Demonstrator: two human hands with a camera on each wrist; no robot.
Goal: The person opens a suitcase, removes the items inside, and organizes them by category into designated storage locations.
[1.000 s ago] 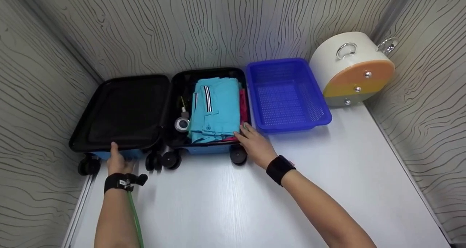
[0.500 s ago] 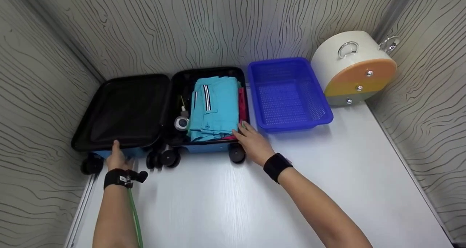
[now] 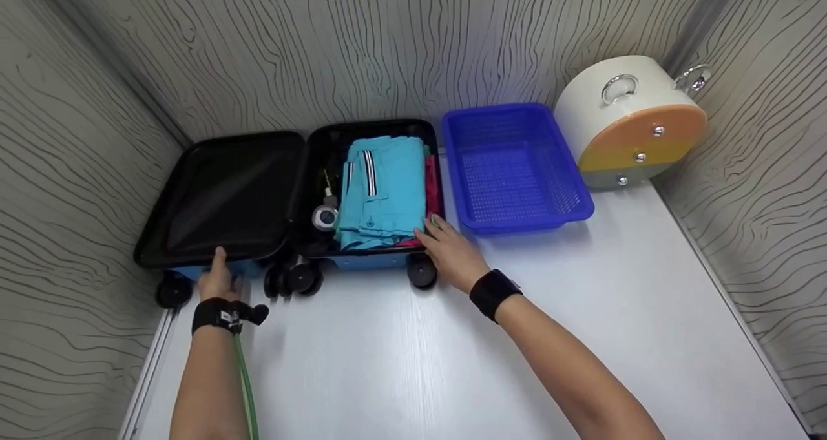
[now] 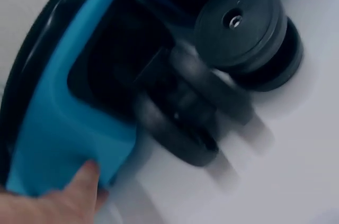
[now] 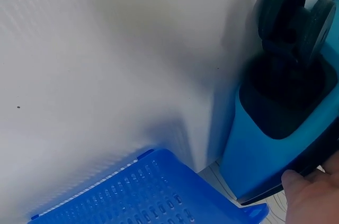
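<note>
A blue suitcase with a black lining lies open, its bare half (image 3: 226,198) at left and its packed half (image 3: 362,127) at right. My left hand (image 3: 218,285) grips the bare half's front edge between the wheels, thumb over the black rim and fingers down the blue side. In the left wrist view, a fingertip meets the blue shell (image 4: 58,144). My right hand (image 3: 455,256) rests on the packed half's front right corner, fingers fairly straight over the rim. Folded turquoise clothing (image 3: 394,188) with a striped trim lies inside, red fabric (image 3: 431,185) beside it and a round white-faced item (image 3: 324,218) at its left.
A blue perforated basket (image 3: 520,225) stands right of the suitcase. Beyond it, against the right wall, is a white round-bodied box (image 3: 601,88) with coloured front bands and silver knobs. Black wheels (image 3: 423,271) stick out from the suitcase's front over the white table (image 3: 387,362).
The bare suitcase half has shifted slightly right with my left hand on it, towards the packed half. My right hand stays at the packed half's corner.
</note>
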